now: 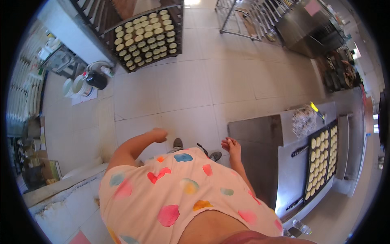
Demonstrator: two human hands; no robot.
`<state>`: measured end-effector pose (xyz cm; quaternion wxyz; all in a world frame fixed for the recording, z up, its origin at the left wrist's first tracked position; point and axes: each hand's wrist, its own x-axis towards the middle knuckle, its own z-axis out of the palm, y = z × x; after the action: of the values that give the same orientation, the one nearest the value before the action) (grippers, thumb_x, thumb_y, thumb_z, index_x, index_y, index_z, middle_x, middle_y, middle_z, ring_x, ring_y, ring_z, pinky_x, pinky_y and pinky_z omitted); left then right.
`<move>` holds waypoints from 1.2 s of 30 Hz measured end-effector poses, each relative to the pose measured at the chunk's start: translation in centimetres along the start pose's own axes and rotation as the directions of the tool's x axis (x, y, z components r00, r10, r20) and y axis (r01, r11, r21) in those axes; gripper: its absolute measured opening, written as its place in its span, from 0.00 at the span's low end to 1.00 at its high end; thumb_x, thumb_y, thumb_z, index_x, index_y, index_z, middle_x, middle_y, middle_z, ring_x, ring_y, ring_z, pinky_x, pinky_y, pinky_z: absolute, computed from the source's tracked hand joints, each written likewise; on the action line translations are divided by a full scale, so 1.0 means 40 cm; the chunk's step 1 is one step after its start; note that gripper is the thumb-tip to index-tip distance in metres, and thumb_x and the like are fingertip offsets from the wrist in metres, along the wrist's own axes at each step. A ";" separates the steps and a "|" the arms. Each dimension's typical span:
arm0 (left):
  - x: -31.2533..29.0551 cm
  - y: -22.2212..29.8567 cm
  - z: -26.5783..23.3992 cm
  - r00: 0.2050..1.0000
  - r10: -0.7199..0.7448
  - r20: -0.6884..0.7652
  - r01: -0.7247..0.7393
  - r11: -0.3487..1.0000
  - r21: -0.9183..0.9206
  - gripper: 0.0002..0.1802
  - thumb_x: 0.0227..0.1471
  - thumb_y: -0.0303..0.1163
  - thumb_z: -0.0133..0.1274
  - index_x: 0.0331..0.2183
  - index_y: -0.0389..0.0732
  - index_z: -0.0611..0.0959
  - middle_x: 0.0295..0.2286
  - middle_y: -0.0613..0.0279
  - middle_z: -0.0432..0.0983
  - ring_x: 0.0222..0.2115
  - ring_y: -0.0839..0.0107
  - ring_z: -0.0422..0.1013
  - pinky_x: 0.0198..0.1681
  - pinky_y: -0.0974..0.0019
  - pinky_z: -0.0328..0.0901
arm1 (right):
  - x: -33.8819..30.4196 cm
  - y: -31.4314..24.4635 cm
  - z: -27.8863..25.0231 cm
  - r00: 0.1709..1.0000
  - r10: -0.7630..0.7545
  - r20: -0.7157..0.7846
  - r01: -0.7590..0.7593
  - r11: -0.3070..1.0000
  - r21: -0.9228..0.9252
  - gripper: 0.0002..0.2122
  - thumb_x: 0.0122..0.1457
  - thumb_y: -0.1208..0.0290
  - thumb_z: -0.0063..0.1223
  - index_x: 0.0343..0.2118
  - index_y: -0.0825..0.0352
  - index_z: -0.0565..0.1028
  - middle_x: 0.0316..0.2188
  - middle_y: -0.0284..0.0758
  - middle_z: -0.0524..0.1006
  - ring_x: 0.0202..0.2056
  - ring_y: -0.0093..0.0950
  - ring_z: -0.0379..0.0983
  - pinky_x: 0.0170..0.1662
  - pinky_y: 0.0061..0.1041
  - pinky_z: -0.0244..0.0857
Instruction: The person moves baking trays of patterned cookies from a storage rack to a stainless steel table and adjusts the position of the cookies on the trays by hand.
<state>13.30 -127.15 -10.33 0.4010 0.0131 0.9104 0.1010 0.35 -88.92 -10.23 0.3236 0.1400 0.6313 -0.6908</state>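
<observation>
My left hand (159, 135) hangs over the tiled floor in front of my body, touching nothing that I can see. Its back faces me, and the fingers are bent under and hidden. On the other side my right hand (230, 144) is open with slightly curled fingers and holds nothing. It is nearest to the metal cabinet (255, 132) on the right. Two dark trays (315, 160) with rows of pale round dough pieces lie on that unit's steel top.
At the far left stands a dark rack (174, 42) with trays of round dough pieces. White buckets (80, 86) and a dark jug (96, 80) sit beside a pillar. A yellow-handled tool (316, 109) lies on the steel unit. Another metal rack (237, 34) stands at the far right.
</observation>
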 end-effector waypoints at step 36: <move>0.329 -1.328 -0.607 0.574 -0.814 0.086 -0.677 -0.531 -0.511 0.19 0.49 0.27 0.53 0.42 0.30 0.68 0.41 0.50 0.69 0.44 0.56 0.67 0.51 0.57 0.63 | 1.611 -0.499 1.511 0.879 0.228 0.418 -0.321 0.932 0.168 0.13 0.49 0.85 0.44 0.40 0.73 0.68 0.39 0.43 0.70 0.45 0.39 0.68 0.50 0.35 0.65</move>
<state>-10.38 -182.02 -14.23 -0.2803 -0.5307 0.2862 0.7469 -47.51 -164.67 -23.52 0.5198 0.1244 0.4420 -0.7204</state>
